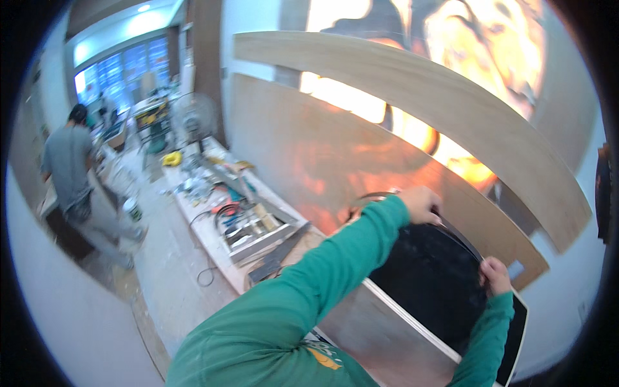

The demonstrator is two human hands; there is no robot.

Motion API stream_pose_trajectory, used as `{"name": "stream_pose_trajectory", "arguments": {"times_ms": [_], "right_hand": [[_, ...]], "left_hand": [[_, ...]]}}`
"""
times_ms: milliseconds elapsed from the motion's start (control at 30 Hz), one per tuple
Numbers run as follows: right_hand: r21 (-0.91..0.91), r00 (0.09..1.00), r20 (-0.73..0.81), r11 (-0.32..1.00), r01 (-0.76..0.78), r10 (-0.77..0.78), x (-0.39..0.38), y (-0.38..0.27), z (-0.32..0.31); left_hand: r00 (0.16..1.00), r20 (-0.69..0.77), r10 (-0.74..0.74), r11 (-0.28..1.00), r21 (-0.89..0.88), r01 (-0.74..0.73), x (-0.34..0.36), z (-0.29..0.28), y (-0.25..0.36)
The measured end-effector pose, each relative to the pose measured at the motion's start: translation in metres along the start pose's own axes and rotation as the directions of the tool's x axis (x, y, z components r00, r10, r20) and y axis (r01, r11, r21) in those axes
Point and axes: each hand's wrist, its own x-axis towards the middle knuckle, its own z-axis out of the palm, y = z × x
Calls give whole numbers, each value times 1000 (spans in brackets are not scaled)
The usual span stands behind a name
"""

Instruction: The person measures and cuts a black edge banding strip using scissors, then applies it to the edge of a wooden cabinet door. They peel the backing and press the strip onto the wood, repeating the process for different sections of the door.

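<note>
A black-faced panel point(422, 274) with a pale edge lies in front of me, on top of a wooden box or cabinet point(380, 322). A thin dark strip point(461, 237) runs along the panel's far edge between my hands. My left hand point(422, 205) is closed in a pinch at the strip's far left end. Further right and nearer, my right hand point(495, 274) has its fingers closed round the strip by the panel's edge. Beside my left wrist a curved brownish band point(371, 198) shows, partly hidden by my green sleeve.
Large plywood boards point(322, 145) lean against the wall behind the panel. To the left stands a long worktable point(222, 271) with a tray of tools point(258, 235), cables and scraps. A fan point(193, 116) stands beyond it. Another person point(68, 161) in grey stands at the far left, near a bucket point(132, 208).
</note>
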Motion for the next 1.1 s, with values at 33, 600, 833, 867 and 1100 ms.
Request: {"name": "stream_pose_trajectory", "arguments": {"times_ms": [33, 600, 833, 867, 1100], "right_hand": [[23, 1000, -3, 1000, 5, -5, -1, 7, -6], [-100, 997, 30, 992, 72, -69, -7, -18, 36], [-142, 993, -41, 984, 107, -114, -5, -12, 34], [-149, 992, -49, 983, 104, -112, -5, -13, 34], [-26, 995, -78, 997, 67, -69, -2, 1, 30]], "left_hand": [[999, 23, -29, 999, 27, 29, 1, -1, 6], [975, 42, 220, 975, 23, -221, 0, 57, 58], [969, -67, 237, 971, 36, -235, 3, 63, 48], [968, -90, 233, 972, 47, -230, 3, 61, 47], [968, -105, 228, 974, 17, -228, 1, 53, 40]]}}
